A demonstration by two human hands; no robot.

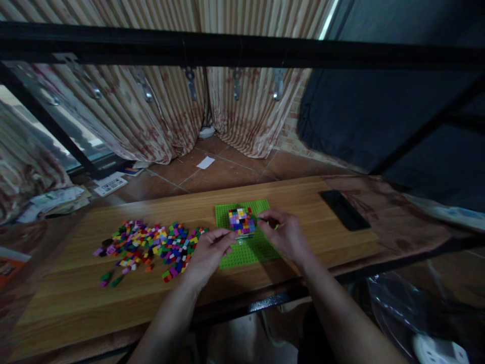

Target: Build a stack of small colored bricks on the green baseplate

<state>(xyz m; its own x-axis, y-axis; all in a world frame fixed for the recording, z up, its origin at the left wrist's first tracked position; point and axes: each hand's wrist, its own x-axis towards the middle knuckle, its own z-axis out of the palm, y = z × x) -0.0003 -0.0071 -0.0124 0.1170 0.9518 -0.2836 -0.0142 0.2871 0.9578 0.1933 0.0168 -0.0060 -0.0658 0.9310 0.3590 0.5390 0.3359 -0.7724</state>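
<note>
A block of many-coloured toy bricks (pixel 241 222) stands on a green studded baseplate (pixel 248 255) at the middle of the table. My left hand (pixel 212 248) is at the block's near left corner, thumb and fingers pinched together. Whether a brick sits between those fingertips, or they only touch the block, I cannot make out. On the other side my right hand (pixel 283 231) is closed in a pinch just right of the block. A small dark green brick (pixel 259 219) seems to show at its fingertips, partly hidden.
Loose coloured bricks (pixel 151 242) are spread in a pile left of the baseplate. A black phone (pixel 344 210) lies on the right of the wooden table (pixel 303 197). A dark metal bar (pixel 242 50) with hanging hooks crosses above the table's far side.
</note>
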